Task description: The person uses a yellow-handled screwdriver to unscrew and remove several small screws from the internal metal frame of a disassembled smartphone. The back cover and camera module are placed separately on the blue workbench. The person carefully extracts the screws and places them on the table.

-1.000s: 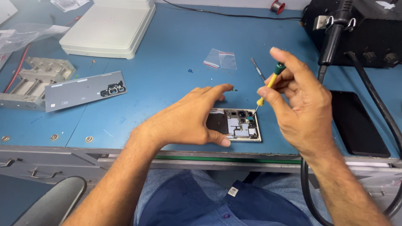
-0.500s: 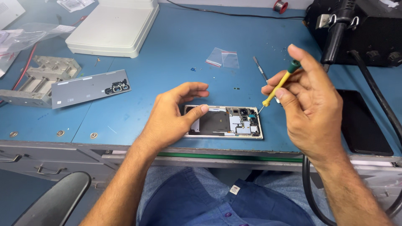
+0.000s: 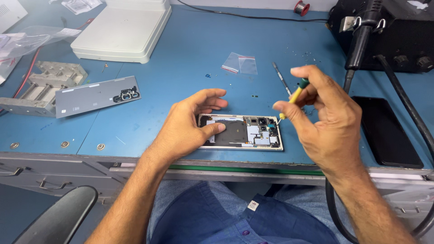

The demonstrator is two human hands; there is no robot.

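Note:
An opened phone [image 3: 253,132] lies face down near the front edge of the blue bench, its black coil and circuit board exposed. My left hand [image 3: 190,122] rests on the phone's left end, thumb pressing on the black coil, fingers spread above it. My right hand [image 3: 323,119] hovers over the phone's right end and pinches a small yellow screwdriver with a green cap [image 3: 296,94], its tip pointing down toward the camera corner of the phone.
The phone's grey back cover [image 3: 97,96] lies at left beside a metal jig [image 3: 43,86]. A white box [image 3: 124,29], small plastic bags [image 3: 239,63], metal tweezers [image 3: 280,77], a black soldering station [image 3: 384,31] with hoses, and a second black phone [image 3: 386,131] surround the work.
My left hand has slid off toward the phone's left end, uncovering most of the board. The right hand with the screwdriver stays above the right end, slightly lower.

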